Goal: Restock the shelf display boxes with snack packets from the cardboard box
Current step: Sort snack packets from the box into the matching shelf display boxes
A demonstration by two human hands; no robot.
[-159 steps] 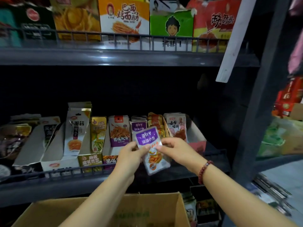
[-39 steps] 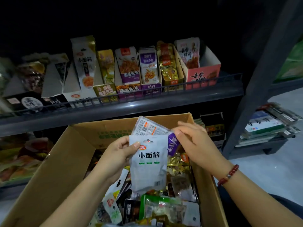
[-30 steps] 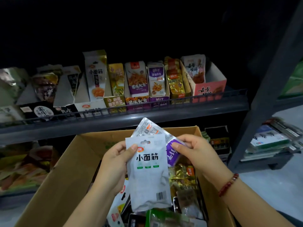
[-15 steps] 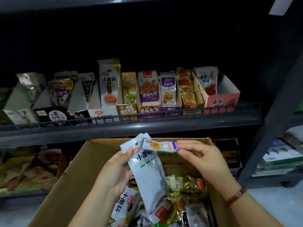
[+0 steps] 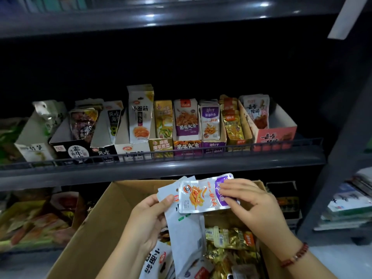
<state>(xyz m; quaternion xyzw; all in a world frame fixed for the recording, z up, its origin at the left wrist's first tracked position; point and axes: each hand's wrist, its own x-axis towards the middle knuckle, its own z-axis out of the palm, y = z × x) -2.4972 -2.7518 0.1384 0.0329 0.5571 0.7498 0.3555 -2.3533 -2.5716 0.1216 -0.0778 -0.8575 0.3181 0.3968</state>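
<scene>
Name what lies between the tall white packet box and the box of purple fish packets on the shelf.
In the head view, two display boxes: a gold packet box, then an orange-and-purple packet box, between the tall white packet box and purple fish box.

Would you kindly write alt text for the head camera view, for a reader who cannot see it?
Above an open cardboard box of snack packets, a person's right hand holds a purple-and-white packet sideways while the left hand grips a white packet. Behind, a dark shelf carries a row of display boxes with upright packets.
</scene>
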